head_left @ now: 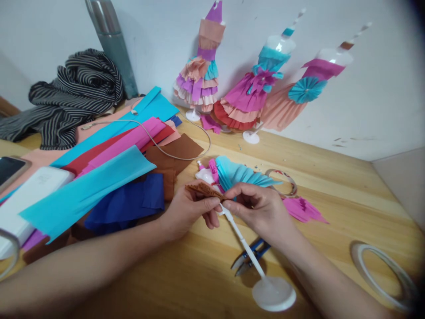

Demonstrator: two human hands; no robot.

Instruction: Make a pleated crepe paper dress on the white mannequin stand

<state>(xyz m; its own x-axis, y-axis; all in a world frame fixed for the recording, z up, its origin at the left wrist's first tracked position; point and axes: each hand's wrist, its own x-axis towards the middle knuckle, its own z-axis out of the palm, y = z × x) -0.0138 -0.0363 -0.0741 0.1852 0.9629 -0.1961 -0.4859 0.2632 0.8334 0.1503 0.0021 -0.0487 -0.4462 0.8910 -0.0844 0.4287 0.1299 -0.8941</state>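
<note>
Between the fingertips of both hands is a gathered strip of brown crepe paper [206,190]. My left hand [190,208] pinches its left part, while my right hand [259,206] pinches the right end. Just under the fingers lies a white mini dress form, its stand [244,241] pointing toward me and ending in a round base [274,293]. Pink and turquoise crepe paper [241,173] dresses the part beyond my hands. Blue-handled thread snips [250,257] lie beneath the stand's rod. Where the brown strip meets the form is hidden by my fingers.
Crepe paper sheets [89,190], a white power bank [43,188] and a cable [172,155] cover the left side. Three dressed forms [207,62] stand along the wall, near a bottle [116,53] and striped cloth [79,88]. Tape rolls [381,274] and pink scraps [303,209] lie right.
</note>
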